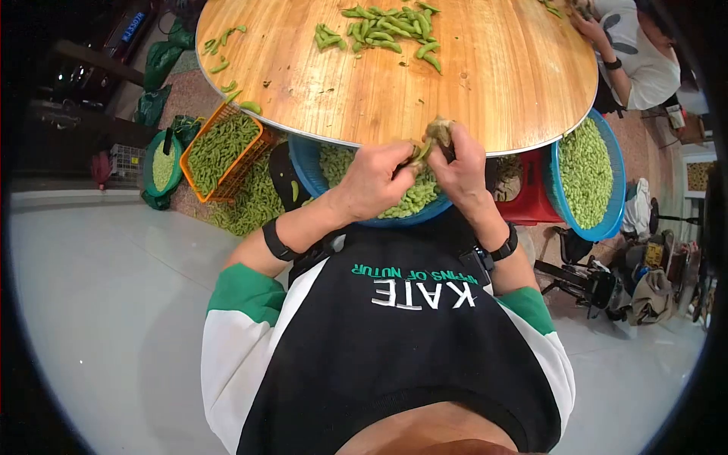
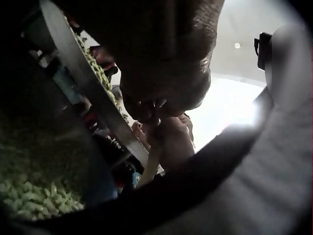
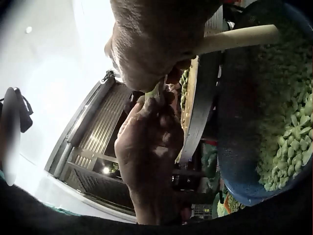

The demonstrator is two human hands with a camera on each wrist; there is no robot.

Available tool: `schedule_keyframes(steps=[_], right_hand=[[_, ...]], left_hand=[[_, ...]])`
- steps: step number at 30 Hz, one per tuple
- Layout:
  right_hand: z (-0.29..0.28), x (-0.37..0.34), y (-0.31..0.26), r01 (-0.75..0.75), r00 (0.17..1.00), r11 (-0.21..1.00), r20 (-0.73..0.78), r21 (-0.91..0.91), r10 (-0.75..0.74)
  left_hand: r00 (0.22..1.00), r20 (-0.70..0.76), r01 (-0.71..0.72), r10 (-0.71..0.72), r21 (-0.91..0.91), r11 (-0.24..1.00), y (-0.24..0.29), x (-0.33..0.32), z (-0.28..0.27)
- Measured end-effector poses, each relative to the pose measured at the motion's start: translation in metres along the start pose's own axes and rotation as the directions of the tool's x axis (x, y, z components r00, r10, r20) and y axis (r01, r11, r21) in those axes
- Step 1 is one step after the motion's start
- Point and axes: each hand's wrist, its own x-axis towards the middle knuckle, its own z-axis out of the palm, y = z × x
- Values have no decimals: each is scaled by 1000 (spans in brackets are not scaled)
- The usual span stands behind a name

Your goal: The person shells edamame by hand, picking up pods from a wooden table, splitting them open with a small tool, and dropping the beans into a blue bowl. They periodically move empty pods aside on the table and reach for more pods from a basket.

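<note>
Above the near edge of the round wooden table (image 1: 303, 98), my two hands meet around a green soybean pod (image 1: 425, 149). My left hand (image 1: 373, 182) pinches one end of it with curled fingers; my right hand (image 1: 460, 168) pinches the other. Brownish covers (image 1: 438, 130) show at the fingertips. In the right wrist view a pale stick-like piece (image 3: 239, 39) juts from under my right hand, its kind unclear. Below the hands, a blue basin (image 1: 305, 171) holds shelled green beans (image 1: 415, 199). A heap of whole pods (image 1: 390, 27) lies farther back on the table.
Loose pods (image 1: 250, 107) lie at the table's left edge. An orange crate (image 1: 262, 138) of pods and a green basin (image 1: 174, 171) stand at left. On the right are a red stool (image 1: 531, 193), another blue basin (image 1: 618, 182) of beans, and a second person (image 1: 641, 53).
</note>
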Motion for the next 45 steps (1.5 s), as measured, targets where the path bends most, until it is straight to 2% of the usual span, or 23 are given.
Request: schedule_keyframes(steps=[3,5,6,8,9,10,12,17,19,20,22,23,24,27,29,30,32,34,36,38,40,41,45], right_hand=[[0,-8,-5,-21,996,1000,90,-20,23],[1,-12,-14,95,992,994,90,-60,-89],[3,-15,-14,97,991,994,101,-51,-92],[6,-21,-11,94,986,993,148,-73,-82],[8,-24,-10,98,984,993,158,-66,-86],[9,-27,-8,140,975,988,184,-68,-125],[10,-27,-6,183,963,981,213,-67,-165],[8,-26,-1,145,966,983,232,-108,-117],[4,-24,-2,91,975,991,212,-99,-68],[3,-22,-2,38,981,996,194,-86,-20],[5,-22,-7,25,983,998,181,-55,-15],[7,-21,-9,0,978,1000,207,-20,5],[9,-19,-10,-25,972,1000,232,14,21],[8,-14,-4,34,960,999,279,6,-35],[3,-10,-2,33,950,998,309,48,-47],[0,-9,-1,38,953,998,299,49,-51],[-4,-8,1,3,892,996,450,94,-46],[-1,-2,1,25,889,990,450,137,-85],[1,4,-3,-52,920,961,387,273,-60],[0,9,4,-44,934,965,354,258,-52],[-4,15,0,-460,849,823,438,333,296],[-6,15,-4,-515,826,789,442,337,350],[-7,12,4,-408,869,815,448,412,209]], left_hand=[[989,9,146,-146,-73,987,-4,-10,2],[886,112,439,-450,-511,739,-7,-13,9],[882,102,442,-459,-514,735,-13,-17,17],[932,-67,289,-357,-458,841,-30,-25,32],[949,-52,280,-309,-301,911,-31,-26,30],[947,-62,282,-314,-301,911,-31,-26,29],[982,-115,137,-149,-105,985,-31,-25,29],[984,-58,166,-169,-51,985,-34,-29,24],[998,-62,-23,33,159,987,-37,-33,13],[997,-61,-32,43,163,986,-35,-33,12],[988,-139,41,-70,-198,979,-21,-39,10],[987,-69,118,-147,-315,942,-14,-41,2],[988,-70,112,-140,-308,945,-13,-41,-4],[993,-102,-56,65,92,994,-11,-41,-36],[989,-150,34,17,334,942,1,-35,-75],[991,-135,53,25,544,837,-6,-33,-94],[990,-20,84,-141,879,469,-10,-21,-124],[988,-19,-70,151,828,557,-21,6,-131],[986,-26,-102,166,692,715,-31,43,-121],[966,6,-210,259,602,770,-48,89,-105],[931,27,-300,364,626,720,-77,141,-87],[934,42,-294,355,655,696,-86,164,-79],[941,61,-250,334,791,558,-120,207,-61]])
